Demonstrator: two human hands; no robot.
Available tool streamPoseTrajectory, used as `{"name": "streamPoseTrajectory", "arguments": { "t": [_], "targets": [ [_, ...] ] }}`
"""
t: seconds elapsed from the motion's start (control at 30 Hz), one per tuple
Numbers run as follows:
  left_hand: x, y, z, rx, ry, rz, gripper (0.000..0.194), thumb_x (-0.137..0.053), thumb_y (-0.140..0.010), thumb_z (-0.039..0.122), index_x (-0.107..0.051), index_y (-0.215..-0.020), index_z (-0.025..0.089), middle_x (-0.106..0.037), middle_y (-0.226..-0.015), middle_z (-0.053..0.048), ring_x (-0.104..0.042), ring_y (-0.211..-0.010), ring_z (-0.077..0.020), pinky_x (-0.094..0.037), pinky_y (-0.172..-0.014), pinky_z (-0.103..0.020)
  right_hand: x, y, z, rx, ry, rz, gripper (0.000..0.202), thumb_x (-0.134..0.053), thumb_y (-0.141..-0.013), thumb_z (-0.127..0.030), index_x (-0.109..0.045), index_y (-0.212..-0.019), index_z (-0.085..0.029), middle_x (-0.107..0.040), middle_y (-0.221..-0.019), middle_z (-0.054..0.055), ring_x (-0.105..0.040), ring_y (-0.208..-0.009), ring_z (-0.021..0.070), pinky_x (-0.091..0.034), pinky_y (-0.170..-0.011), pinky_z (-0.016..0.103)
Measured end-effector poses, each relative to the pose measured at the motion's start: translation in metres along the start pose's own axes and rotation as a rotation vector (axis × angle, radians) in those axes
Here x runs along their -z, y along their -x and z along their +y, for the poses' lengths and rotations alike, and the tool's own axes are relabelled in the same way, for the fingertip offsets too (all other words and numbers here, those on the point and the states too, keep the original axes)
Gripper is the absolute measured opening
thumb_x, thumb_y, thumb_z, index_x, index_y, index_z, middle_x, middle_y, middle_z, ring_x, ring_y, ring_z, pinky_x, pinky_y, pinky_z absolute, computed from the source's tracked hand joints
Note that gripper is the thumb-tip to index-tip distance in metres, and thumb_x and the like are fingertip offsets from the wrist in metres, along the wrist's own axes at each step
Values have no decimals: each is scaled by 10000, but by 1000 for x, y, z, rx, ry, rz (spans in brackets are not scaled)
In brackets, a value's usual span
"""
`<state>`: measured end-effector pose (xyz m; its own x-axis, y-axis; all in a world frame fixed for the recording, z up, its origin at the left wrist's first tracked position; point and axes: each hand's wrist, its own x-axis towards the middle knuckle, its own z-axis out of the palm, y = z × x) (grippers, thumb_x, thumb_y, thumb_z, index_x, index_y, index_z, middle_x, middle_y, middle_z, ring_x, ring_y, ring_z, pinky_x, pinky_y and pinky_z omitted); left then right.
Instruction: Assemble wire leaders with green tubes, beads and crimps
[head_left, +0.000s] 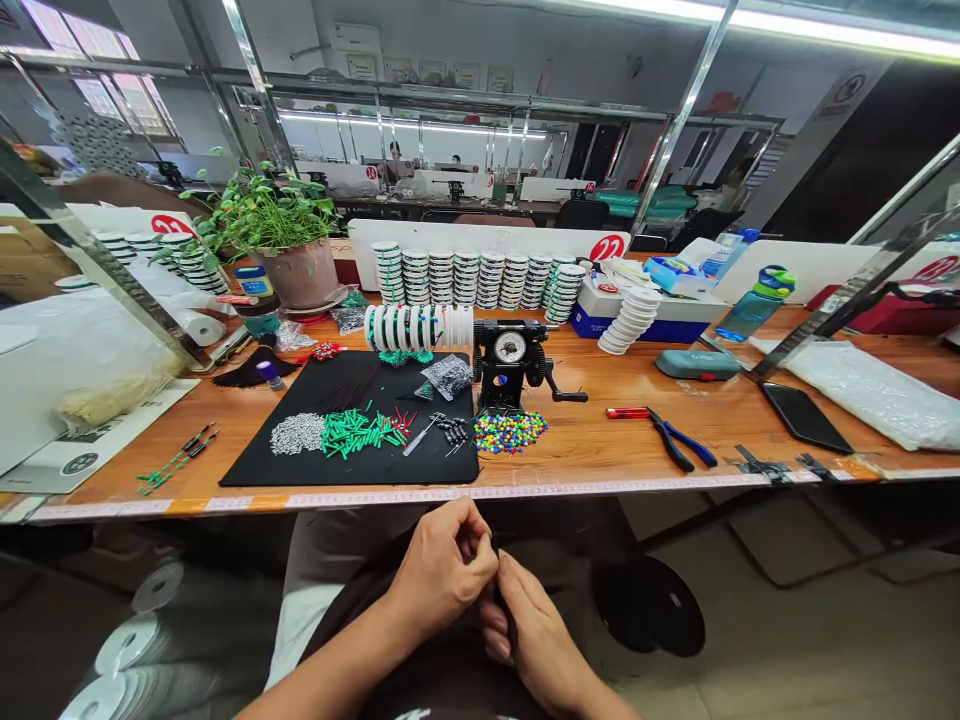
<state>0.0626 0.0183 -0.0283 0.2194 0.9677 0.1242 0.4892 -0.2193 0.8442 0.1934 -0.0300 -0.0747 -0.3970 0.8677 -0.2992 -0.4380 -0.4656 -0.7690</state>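
My left hand (439, 565) is closed in a pinch in front of the table edge, above my lap. Against it, fingertips nearly touching, my right hand (536, 620) is closed with its fingers curled. A thin dark piece shows between the hands and along the right palm; its kind is hard to make out against dark clothing. On the table just beyond lies a black mat (259, 465) with green tubes (356, 432), small silvery pieces (298, 434), red pieces (403, 424), black parts (452, 432) and a bag of dark pieces (448, 376). Coloured beads (510, 431) are heaped beside it.
A hand-cranked counter (510, 360) carries a row of white spools (420, 328). Pliers (679, 440), a phone (804, 415) and a green case (697, 364) lie right. Stacked spools (465, 278) stand behind; a potted plant (296, 270) is left. Green-black assemblies (180, 458) lie front left.
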Motion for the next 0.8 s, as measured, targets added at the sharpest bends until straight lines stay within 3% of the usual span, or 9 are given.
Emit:
{"name": "streamPoseTrajectory", "arguments": {
  "t": [0.47, 0.8],
  "targets": [
    [2, -1, 2, 44, 0, -61, 59, -543, -729, 159, -514, -693, 195, -544, -635, 23, -477, -573, -126, -368, -550, -234, 1, 0, 1, -31, -9, 64, 620, -660, -747, -795, -476, -825, -208, -326, -574, -109, -224, -450, 35, -190, -446, 176],
    [-5, 1, -2, 71, -24, -23, 116, -535, -831, 221, -555, -723, 184, -541, -623, 26, -471, -550, -124, -359, -533, -234, -2, -10, 16, 145, 133, 149, 613, -519, -848, -802, -527, -903, -191, -376, -611, -85, -306, -499, 64, -278, -471, 190]
  ]
}}
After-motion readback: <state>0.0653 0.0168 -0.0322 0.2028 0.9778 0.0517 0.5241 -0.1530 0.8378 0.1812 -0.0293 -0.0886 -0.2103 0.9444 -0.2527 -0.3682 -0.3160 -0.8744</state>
